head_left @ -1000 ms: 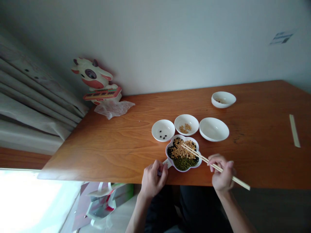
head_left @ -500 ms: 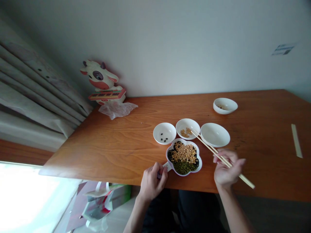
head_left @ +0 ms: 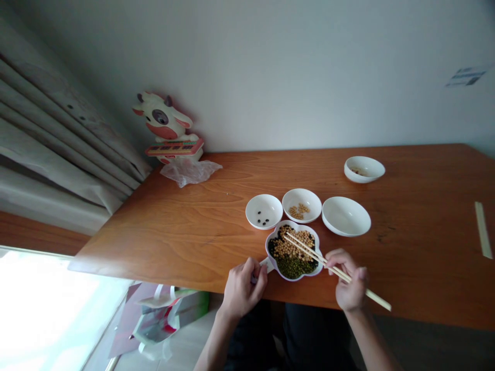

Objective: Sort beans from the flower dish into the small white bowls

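My left hand is closed round the handle of a white flower-shaped dish at the table's front edge. Inside the dish lie yellow soybeans, green mung beans and black beans. With my right hand I hold a pair of wooden chopsticks, their tips among the soybeans. Behind the dish stand three white bowls: the left bowl has several black beans, the middle bowl a small heap of soybeans, and the right bowl shows nothing inside.
Farther back is another white bowl with some small pieces in it. A cow toy with a keyboard and a crumpled plastic bag sit at the back left. A pale strip lies far right on the wooden table.
My right hand has moved left and the chopstick tips have gone from the middle bowl to the soybeans in the flower-shaped dish. My left hand keeps its grip on the handle.
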The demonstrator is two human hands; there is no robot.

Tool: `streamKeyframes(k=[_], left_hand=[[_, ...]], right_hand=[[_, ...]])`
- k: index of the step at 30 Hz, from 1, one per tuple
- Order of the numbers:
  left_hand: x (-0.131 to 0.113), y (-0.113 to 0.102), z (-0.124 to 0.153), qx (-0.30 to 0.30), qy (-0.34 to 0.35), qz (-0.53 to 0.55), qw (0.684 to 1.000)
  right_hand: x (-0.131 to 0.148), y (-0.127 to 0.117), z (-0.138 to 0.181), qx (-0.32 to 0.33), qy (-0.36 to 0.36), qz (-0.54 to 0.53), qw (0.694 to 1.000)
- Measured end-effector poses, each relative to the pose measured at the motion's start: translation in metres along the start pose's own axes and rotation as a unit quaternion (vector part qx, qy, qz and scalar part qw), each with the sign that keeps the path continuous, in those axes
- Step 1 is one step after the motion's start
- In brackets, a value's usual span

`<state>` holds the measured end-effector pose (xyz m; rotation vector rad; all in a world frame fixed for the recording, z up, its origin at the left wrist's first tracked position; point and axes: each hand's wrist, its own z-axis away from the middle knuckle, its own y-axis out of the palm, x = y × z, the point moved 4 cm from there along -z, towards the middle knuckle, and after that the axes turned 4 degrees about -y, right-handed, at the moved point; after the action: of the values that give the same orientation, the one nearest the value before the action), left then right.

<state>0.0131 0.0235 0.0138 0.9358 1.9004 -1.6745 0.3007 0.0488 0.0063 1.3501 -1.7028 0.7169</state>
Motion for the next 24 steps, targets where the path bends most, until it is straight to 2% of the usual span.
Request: streamKeyframes(k=[12, 24], left_hand=[[-0.0014, -0.0009, -0.0003, -0.004, -0.002, 0.000, 1.000], [-0.0006, -0.0014, -0.0003, -0.006, -0.003, 0.000, 1.000]], right_hand=[[-0.0078, 0.0018, 0.0002, 0.091, 0.018, 0.062, 0.994], [-0.0087, 0.0004, 0.0011, 0.073, 0.009, 0.059, 0.996]])
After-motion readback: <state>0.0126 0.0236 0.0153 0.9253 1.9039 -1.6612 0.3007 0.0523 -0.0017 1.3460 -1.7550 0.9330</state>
